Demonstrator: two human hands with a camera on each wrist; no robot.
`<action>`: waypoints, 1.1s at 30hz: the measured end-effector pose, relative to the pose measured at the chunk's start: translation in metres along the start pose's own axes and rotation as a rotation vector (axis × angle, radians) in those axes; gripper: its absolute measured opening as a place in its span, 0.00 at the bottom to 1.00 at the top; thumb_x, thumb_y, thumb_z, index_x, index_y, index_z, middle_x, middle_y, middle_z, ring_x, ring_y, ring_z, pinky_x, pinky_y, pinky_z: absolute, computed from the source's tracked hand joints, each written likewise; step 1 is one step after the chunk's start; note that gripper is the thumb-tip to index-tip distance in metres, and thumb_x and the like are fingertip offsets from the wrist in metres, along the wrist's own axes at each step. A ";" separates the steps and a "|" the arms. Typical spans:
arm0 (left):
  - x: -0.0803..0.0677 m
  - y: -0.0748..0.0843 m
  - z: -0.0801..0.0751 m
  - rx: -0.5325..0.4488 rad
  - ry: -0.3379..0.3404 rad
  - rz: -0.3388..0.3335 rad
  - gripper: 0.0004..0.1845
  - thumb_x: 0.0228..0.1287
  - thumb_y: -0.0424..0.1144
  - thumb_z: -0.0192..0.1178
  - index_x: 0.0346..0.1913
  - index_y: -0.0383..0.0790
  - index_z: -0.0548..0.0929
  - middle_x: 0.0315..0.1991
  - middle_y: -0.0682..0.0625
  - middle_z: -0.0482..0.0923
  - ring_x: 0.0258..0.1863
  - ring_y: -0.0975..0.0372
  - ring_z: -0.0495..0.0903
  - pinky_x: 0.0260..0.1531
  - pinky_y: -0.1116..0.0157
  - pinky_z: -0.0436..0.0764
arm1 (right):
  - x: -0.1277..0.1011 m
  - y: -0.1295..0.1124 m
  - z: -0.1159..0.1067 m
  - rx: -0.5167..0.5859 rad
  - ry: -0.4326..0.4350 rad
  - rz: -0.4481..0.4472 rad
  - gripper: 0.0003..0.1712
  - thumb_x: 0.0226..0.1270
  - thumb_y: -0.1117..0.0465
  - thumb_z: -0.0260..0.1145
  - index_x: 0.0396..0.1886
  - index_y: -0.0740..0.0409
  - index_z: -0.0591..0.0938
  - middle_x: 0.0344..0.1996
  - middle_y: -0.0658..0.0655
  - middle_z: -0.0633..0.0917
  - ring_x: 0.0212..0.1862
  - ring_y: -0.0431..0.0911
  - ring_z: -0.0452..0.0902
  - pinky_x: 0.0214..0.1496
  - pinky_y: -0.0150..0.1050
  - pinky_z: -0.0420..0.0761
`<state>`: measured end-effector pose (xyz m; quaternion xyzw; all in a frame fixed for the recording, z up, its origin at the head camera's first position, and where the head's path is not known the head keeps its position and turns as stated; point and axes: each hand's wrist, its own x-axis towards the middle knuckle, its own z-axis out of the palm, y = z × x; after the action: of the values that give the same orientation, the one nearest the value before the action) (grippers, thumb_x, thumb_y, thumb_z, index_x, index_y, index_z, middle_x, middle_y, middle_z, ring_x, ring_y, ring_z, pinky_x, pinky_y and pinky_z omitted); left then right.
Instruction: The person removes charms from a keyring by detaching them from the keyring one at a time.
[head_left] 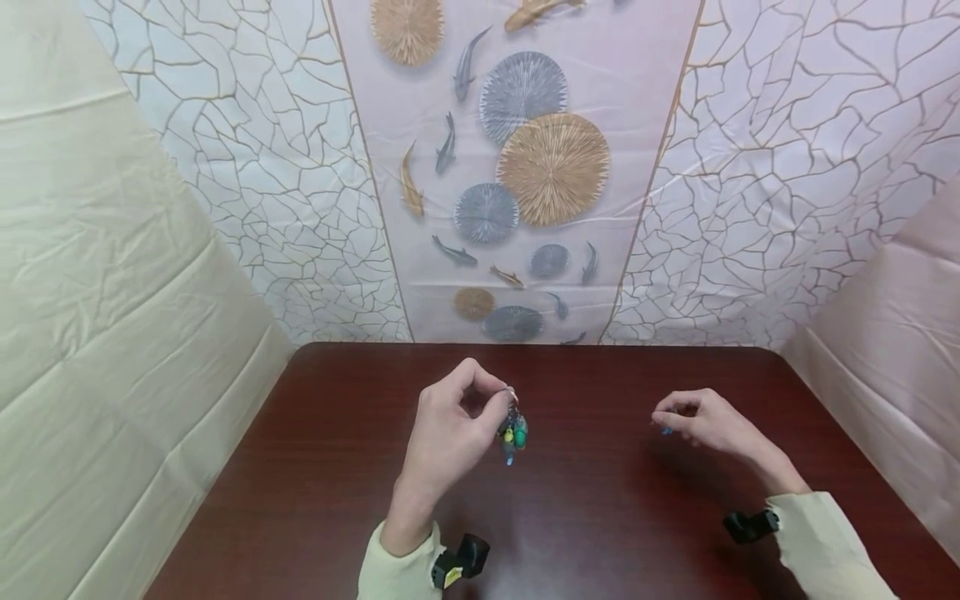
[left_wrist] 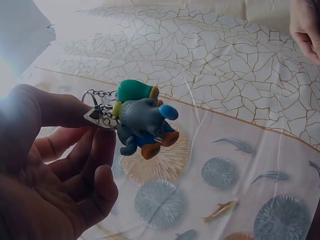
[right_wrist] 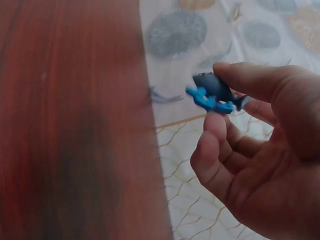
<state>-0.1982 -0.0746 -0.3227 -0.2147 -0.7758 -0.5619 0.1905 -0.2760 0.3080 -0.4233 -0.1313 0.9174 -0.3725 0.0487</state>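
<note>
bare table (head_left: 585,517) around both raised hands.

Makeshift recording booth, dark wooden table (head_left: 600,533), patterned plastic sheeting (head_left: 525,167), plain cream sheets (head_left: 97,292) at sides

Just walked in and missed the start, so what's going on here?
A person sits at a dark wooden table. The left hand pinches a keyring with a bunch of small colourful charms hanging from it, lifted above the table. The right hand pinches a separate small blue charm, apart from the bunch.
</note>
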 end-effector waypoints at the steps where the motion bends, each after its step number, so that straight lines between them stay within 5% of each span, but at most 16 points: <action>1: 0.000 0.000 0.000 0.000 -0.001 -0.001 0.09 0.59 0.29 0.64 0.31 0.48 0.80 0.30 0.56 0.86 0.23 0.68 0.80 0.26 0.70 0.80 | 0.000 0.004 0.000 0.001 -0.005 0.013 0.12 0.67 0.53 0.66 0.40 0.57 0.85 0.25 0.57 0.83 0.21 0.43 0.74 0.20 0.38 0.76; 21: 0.001 -0.001 0.000 0.019 -0.005 -0.006 0.09 0.59 0.29 0.64 0.30 0.49 0.81 0.29 0.57 0.85 0.21 0.68 0.78 0.23 0.71 0.78 | 0.000 0.057 -0.001 -0.054 -0.047 0.134 0.12 0.70 0.54 0.63 0.40 0.58 0.84 0.22 0.55 0.81 0.22 0.44 0.76 0.23 0.39 0.79; 33: 0.001 0.000 0.001 0.046 0.002 0.006 0.09 0.58 0.29 0.64 0.29 0.49 0.81 0.29 0.58 0.85 0.19 0.69 0.75 0.20 0.69 0.75 | -0.001 0.068 -0.004 -0.107 -0.058 0.166 0.10 0.71 0.57 0.61 0.41 0.60 0.82 0.22 0.54 0.80 0.24 0.45 0.75 0.22 0.40 0.79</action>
<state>-0.1992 -0.0736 -0.3223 -0.2122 -0.7876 -0.5437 0.1977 -0.2899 0.3575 -0.4675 -0.0682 0.9419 -0.3137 0.0986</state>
